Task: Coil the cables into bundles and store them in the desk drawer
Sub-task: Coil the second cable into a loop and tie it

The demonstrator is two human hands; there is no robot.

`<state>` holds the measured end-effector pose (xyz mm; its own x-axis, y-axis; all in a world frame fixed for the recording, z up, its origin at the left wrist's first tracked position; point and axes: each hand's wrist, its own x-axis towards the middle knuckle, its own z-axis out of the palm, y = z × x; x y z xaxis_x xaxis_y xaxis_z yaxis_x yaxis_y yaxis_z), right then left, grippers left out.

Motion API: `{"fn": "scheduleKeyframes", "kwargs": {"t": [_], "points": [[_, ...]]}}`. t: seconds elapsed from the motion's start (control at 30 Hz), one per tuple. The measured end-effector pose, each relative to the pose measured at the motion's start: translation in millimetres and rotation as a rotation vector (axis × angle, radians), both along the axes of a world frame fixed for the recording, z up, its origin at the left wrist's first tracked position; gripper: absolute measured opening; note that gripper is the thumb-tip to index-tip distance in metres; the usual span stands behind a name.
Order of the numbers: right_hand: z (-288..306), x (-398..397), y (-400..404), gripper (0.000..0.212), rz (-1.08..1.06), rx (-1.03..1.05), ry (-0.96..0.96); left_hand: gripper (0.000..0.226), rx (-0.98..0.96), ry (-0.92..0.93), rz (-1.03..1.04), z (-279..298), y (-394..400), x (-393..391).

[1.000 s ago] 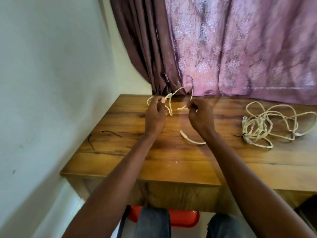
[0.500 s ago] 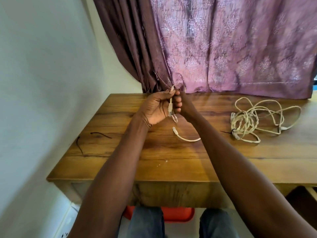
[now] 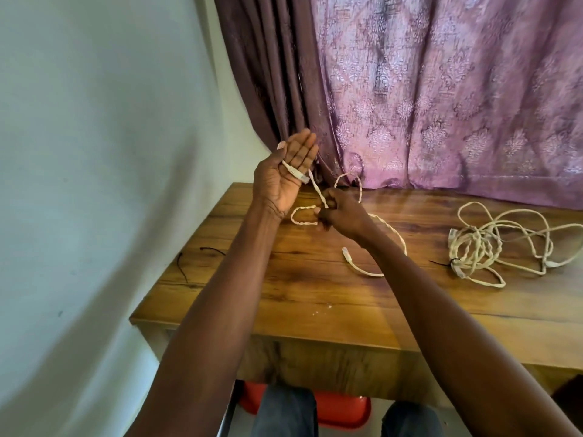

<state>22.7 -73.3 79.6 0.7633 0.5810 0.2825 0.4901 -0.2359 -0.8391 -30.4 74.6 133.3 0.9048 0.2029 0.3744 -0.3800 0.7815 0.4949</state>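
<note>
Head view, seated person at a wooden tabletop [image 3: 315, 298]. The left hand [image 3: 285, 178] is raised above the far left corner of the tabletop, palm turned up toward the camera, fingers straight and together; one plug end of a cream cable [image 3: 318, 192] lies across the base of the fingers, held there under the thumb. From the plug the cable runs down and to the right into the right hand [image 3: 342, 212], whose fingers are curled around it just beside the left wrist. A small loop of the cable [image 3: 299, 216] projects from the near left side of the right hand, and a second loop arches up behind it toward the far edge. The remaining length passes under the right forearm, curves across the middle of the tabletop and ends in the free plug [image 3: 346, 252], which rests on the wood.

A second cream cable [image 3: 473, 250], partly coiled and partly loose, lies near the right edge of the tabletop, well apart from both hands; a dark tie [image 3: 451, 262] sits at the near side of its coil. Two thin dark ties [image 3: 202, 257] lie close to the left edge. A purple patterned curtain [image 3: 441, 89] hangs behind the far edge, a pale wall [image 3: 94, 152] stands to the left, and a red seat [image 3: 344, 411] shows below the near edge between the knees.
</note>
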Motion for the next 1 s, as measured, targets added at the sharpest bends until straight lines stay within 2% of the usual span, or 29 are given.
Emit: {"fn": "scheduleKeyframes", "kwargs": {"t": [0.1,0.17,0.27,0.37,0.43,0.5,0.53,0.6,0.67,0.77,0.8,0.87,1.0], "points": [[11.8,-3.4,-4.4,0.007,0.045,-0.007,-0.049,0.061,-0.065,-0.106,0.054,11.3,4.1,-4.5],[19.2,-6.2,-11.0,0.005,0.145,0.065,0.056,0.063,-0.096,-0.111,0.122,19.3,5.2,-5.7],[33.5,-15.1,-18.0,0.009,0.319,0.199,0.284,0.059,-0.072,0.006,0.316,30.6,-6.3,-6.4],[43.3,-23.5,-25.9,0.014,0.460,0.244,0.373,0.063,0.169,0.061,0.444,30.6,-16.6,-1.7],[44.8,-26.8,-32.9,0.023,0.545,0.257,0.464,0.058,0.423,0.084,0.537,29.0,-18.8,-0.5],[46.5,-29.2,-36.9,0.031,0.482,0.195,0.486,0.054,0.702,0.103,0.612,27.5,-19.2,1.1],[47.5,-28.9,-37.5,0.028,0.405,0.141,0.438,0.054,0.806,0.129,0.619,28.3,-21.9,-0.2],[49.5,-26.8,-38.6,0.027,0.295,0.048,0.357,0.057,0.945,0.183,0.593,26.3,-28.2,-0.8],[55.8,-26.3,-39.9,0.033,0.293,-0.036,0.358,0.056,1.034,0.208,0.561,22.7,-31.5,-3.0],[62.9,-30.1,-42.5,0.033,0.364,-0.196,0.392,0.022,1.125,0.225,0.401,18.0,-36.7,-3.6],[64.0,-30.2,-43.5,0.031,0.379,-0.213,0.405,0.027,1.155,0.258,0.365,16.6,-38.6,-3.5],[62.7,-24.7,-47.1,0.023,0.371,-0.161,0.420,0.035,1.235,0.323,0.328,9.6,-39.0,-1.9],[57.3,-11.3,-56.3,0.014,0.346,-0.056,0.361,0.019,1.210,0.339,0.078,-7.6,-29.5,-3.6]]}}
